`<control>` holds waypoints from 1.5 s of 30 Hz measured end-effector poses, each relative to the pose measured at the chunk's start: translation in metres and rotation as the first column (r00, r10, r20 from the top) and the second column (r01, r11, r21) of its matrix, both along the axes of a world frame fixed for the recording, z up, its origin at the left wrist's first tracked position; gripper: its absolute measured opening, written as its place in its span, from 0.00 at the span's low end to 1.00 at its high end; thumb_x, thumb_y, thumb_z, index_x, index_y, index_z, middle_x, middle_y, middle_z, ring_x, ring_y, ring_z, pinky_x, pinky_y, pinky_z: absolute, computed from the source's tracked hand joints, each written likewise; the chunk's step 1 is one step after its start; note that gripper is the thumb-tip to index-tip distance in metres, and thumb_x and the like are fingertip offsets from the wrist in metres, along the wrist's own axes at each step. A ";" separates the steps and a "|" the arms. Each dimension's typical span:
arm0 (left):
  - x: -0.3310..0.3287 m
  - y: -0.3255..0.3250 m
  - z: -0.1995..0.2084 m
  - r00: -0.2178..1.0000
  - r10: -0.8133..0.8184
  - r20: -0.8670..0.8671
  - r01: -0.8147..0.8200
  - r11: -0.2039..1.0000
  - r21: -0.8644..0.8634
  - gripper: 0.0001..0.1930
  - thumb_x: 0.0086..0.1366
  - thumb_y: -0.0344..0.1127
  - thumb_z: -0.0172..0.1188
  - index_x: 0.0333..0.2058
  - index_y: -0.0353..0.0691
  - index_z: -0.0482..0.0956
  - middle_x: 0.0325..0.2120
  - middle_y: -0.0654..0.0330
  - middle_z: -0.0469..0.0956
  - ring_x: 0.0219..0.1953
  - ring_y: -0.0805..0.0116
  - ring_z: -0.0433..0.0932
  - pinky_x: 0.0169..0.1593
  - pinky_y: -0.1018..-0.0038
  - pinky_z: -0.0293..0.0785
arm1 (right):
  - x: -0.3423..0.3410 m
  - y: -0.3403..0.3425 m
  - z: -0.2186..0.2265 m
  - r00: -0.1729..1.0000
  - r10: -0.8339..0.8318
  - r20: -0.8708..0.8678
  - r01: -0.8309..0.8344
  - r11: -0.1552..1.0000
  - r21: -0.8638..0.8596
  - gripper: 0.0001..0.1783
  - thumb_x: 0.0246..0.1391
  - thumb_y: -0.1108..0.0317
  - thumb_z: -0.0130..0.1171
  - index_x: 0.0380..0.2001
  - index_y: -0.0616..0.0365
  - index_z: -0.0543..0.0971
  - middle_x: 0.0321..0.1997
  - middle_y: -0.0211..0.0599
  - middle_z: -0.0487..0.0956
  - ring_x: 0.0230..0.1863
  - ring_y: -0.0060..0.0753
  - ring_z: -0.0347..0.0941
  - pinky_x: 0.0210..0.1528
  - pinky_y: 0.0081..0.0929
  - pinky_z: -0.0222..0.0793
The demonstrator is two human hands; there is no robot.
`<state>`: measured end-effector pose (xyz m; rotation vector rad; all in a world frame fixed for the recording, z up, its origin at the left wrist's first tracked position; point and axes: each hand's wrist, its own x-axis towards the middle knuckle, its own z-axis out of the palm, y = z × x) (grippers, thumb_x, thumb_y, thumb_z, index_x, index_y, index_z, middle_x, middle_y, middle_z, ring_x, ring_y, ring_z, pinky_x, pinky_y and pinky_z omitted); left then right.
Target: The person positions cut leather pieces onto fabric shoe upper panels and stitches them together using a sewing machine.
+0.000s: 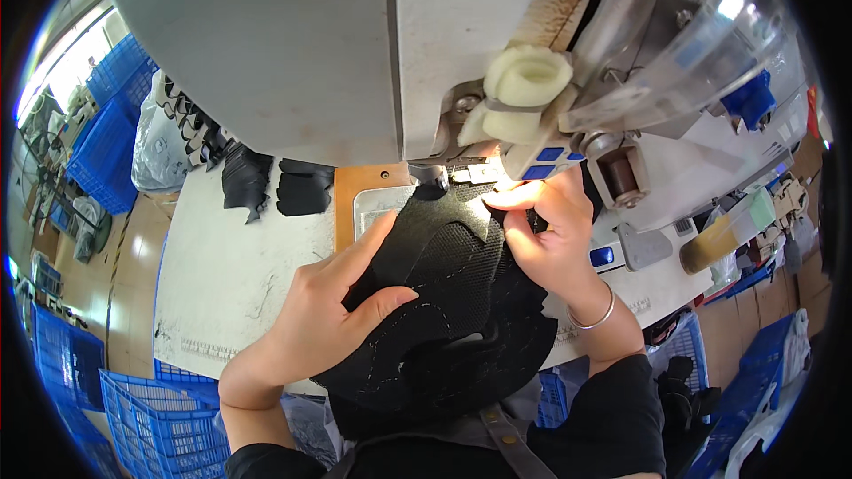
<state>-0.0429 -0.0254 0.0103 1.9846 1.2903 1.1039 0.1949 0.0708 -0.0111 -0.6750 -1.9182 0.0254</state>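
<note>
The person sits at a sewing machine point(373, 44) and guides a black shoe upper piece point(448, 302) under its needle area point(435, 179). The piece lies on the white work table point(222, 275), with its far edge on the metal plate point(377, 204) just below the needle and its near part hanging toward the person's lap. The left hand point(333, 302) rests flat on the piece with the fingers spread rather wide and the thumb pressing on the mesh part, so it holds the material down and does not grip it. The right hand point(546, 231) is close to the needle and pinches the edge of the piece between narrow fingertips (a silver bracelet point(593, 315) is on this wrist). The needle itself is partly hidden behind the bright lamp glare, so probably, but not surely, it is down in the material. To do this step well, the left hand should keep the piece flat and turn it slowly, while the right fingertips steer the edge and stay beside the needle, never under it. More black cut pieces point(275, 182) lie well apart on the table, and blue crates point(151, 417) stand near the floor.
</note>
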 end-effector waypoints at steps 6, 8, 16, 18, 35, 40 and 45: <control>-0.001 0.001 0.001 0.997 0.000 -0.073 0.004 0.998 0.061 0.34 0.57 0.36 0.69 0.60 0.32 0.66 0.31 0.45 0.80 0.31 0.63 0.83 0.35 0.74 0.75 | 0.003 0.002 -0.001 0.999 0.035 0.019 -0.035 0.999 -0.005 0.20 0.30 0.80 0.61 0.32 0.51 0.83 0.41 0.36 0.76 0.43 0.45 0.69 0.45 0.36 0.66; -0.002 -0.001 0.007 0.989 0.049 -0.139 -0.056 0.997 -0.050 0.33 0.57 0.33 0.69 0.60 0.32 0.68 0.41 0.54 0.81 0.36 0.80 0.71 0.40 0.80 0.72 | 0.001 0.002 -0.001 0.998 0.014 0.058 -0.017 0.999 0.051 0.20 0.29 0.80 0.61 0.32 0.51 0.83 0.41 0.36 0.76 0.43 0.45 0.69 0.46 0.37 0.66; -0.015 0.026 0.000 0.995 0.060 -0.081 -0.052 0.994 0.101 0.30 0.57 0.40 0.68 0.57 0.36 0.73 0.41 0.54 0.80 0.33 0.71 0.75 0.43 0.75 0.72 | -0.005 0.006 -0.005 0.998 -0.042 0.051 0.032 0.984 0.173 0.21 0.29 0.79 0.62 0.34 0.50 0.83 0.42 0.38 0.75 0.44 0.48 0.69 0.45 0.39 0.64; -0.015 0.029 0.005 0.930 0.270 -0.250 -0.096 0.834 0.544 0.26 0.57 0.41 0.67 0.52 0.36 0.76 0.35 0.55 0.80 0.35 0.60 0.77 0.46 0.72 0.70 | -0.006 0.005 -0.005 0.997 -0.049 0.053 0.040 0.986 0.165 0.22 0.29 0.79 0.62 0.34 0.49 0.83 0.42 0.39 0.75 0.44 0.47 0.69 0.44 0.40 0.64; 0.028 0.037 -0.010 0.835 0.299 -0.463 0.104 0.739 0.666 0.18 0.52 0.27 0.60 0.45 0.35 0.77 0.42 0.56 0.75 0.49 0.60 0.76 0.59 0.53 0.65 | -0.025 -0.006 -0.012 0.947 -0.275 0.166 0.115 0.772 0.625 0.09 0.42 0.71 0.62 0.31 0.60 0.79 0.36 0.33 0.77 0.35 0.29 0.77 0.33 0.23 0.67; 0.022 0.042 -0.010 0.831 0.305 -0.466 0.103 0.738 0.667 0.16 0.53 0.25 0.57 0.43 0.37 0.78 0.45 0.58 0.77 0.51 0.62 0.76 0.59 0.54 0.64 | -0.030 -0.015 -0.003 0.912 -0.320 0.256 0.086 0.760 0.644 0.10 0.41 0.71 0.60 0.30 0.64 0.79 0.35 0.38 0.77 0.35 0.31 0.76 0.35 0.25 0.71; 0.020 0.046 -0.006 0.858 0.273 -0.436 0.094 0.750 0.654 0.19 0.50 0.17 0.55 0.42 0.36 0.78 0.44 0.57 0.79 0.51 0.59 0.77 0.60 0.54 0.65 | -0.035 -0.021 -0.001 0.853 -0.406 0.328 0.059 0.699 0.713 0.12 0.38 0.68 0.57 0.25 0.67 0.79 0.35 0.45 0.77 0.36 0.38 0.76 0.35 0.26 0.74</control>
